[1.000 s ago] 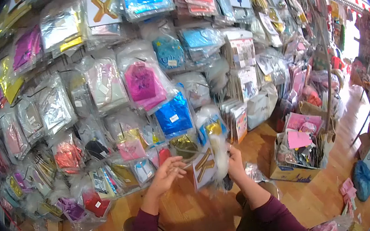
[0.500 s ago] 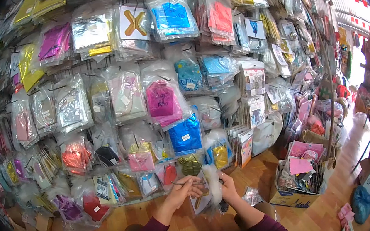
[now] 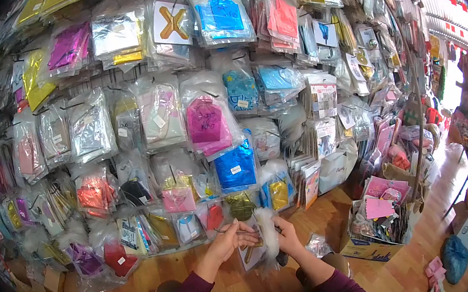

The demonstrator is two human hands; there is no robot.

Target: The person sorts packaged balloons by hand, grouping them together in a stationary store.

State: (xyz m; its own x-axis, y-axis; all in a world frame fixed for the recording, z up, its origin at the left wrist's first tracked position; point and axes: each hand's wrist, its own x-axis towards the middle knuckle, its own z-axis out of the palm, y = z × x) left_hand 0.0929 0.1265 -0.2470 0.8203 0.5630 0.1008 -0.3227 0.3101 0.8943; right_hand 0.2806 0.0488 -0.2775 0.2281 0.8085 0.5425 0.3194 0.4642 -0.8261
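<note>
Low in front of the display wall, my right hand (image 3: 288, 235) is closed around a bunch of clear plastic packets (image 3: 268, 234), seen nearly edge-on. A white card with a gold shape (image 3: 251, 253) shows on the left face of the bunch. My left hand (image 3: 232, 243) is just left of it, its fingers closed at a thin metal rod (image 3: 247, 232) that runs toward the packets. The fingertips of this hand reach close to the bunch. Directly behind hang a dark gold packet (image 3: 242, 205) and a packet with a red item (image 3: 215, 216).
Rows of bagged foil items, such as a blue packet (image 3: 235, 169) and a pink packet (image 3: 205, 120), cover the wall. On the wooden floor (image 3: 216, 289) at right stands a full cardboard box (image 3: 370, 249). A loose clear packet (image 3: 318, 246) lies nearer, and a blue bag (image 3: 456, 259) farther right.
The left hand has shifted slightly upward, its fingers spread a little along the bunch. The right hand still holds the packets, and the whole view has moved slightly.
</note>
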